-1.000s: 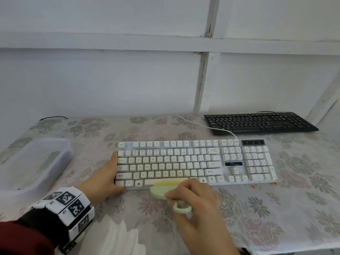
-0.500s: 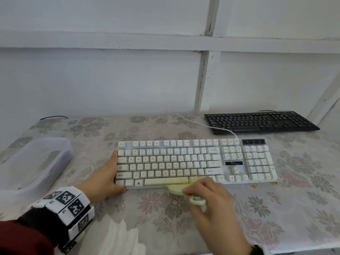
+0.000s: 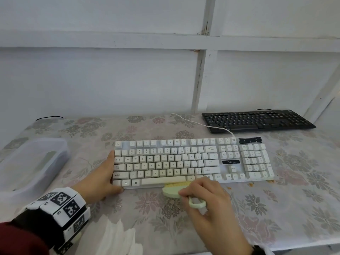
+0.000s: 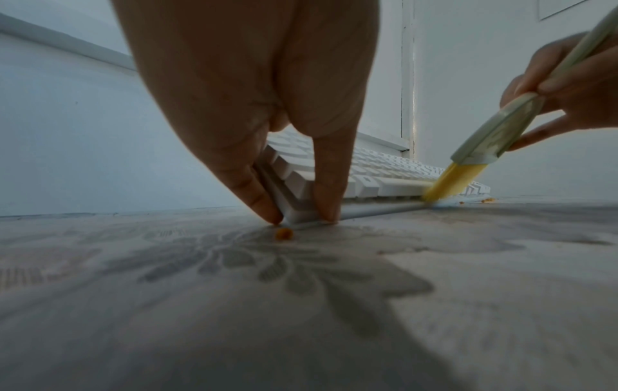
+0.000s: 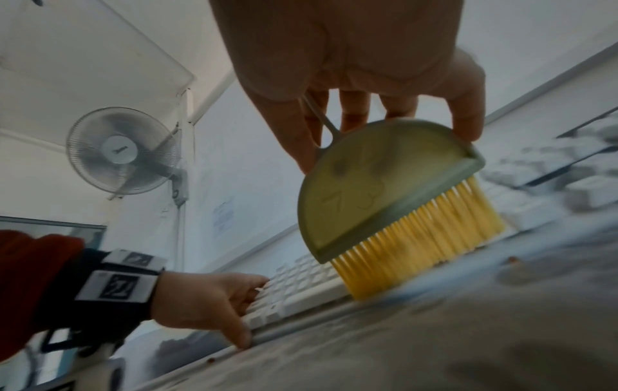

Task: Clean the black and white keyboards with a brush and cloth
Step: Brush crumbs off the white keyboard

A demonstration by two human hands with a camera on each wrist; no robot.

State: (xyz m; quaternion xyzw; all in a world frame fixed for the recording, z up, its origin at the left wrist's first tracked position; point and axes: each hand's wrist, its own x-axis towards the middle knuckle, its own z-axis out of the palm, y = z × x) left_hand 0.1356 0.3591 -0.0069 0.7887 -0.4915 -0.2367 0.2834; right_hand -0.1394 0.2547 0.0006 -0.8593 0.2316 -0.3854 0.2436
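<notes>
The right hand (image 3: 206, 197) has its fingers (image 5: 465, 105) curled round the green back of the brush (image 5: 378, 190), thumb on the near face, with the thin looped handle running up through the fist. The yellow bristles (image 5: 418, 238) point down and meet the front edge of the white keyboard (image 3: 193, 161), just below the right end of the space bar, where they also touch the table (image 3: 276, 208). The right wrist view is blurred around the bristle tips.

The left hand (image 3: 99, 179) holds the keyboard's left end: the left wrist view shows the thumb (image 4: 326, 201) on the front corner and a finger (image 4: 254, 195) down the side edge, both tips reaching the tablecloth, fingers fairly straight and pinching the corner between them. A marker band (image 3: 62, 205) wraps that wrist above a red sleeve (image 3: 20, 238).

The white keyboard lies across the middle of the table, its white cable (image 3: 200, 124) running back toward the black keyboard (image 3: 257, 120), which sits well behind it at the right rear, untouched. Orange crumbs (image 3: 250, 184) lie on the cloth just before the white keyboard's right end, and one crumb (image 4: 284, 234) lies beside the left fingertips.

A white cloth (image 3: 119, 238) lies crumpled at the near edge, between the two forearms. A clear plastic box (image 3: 27, 166) stands at the left. A wall fan (image 5: 122, 150) shows in the right wrist view.
</notes>
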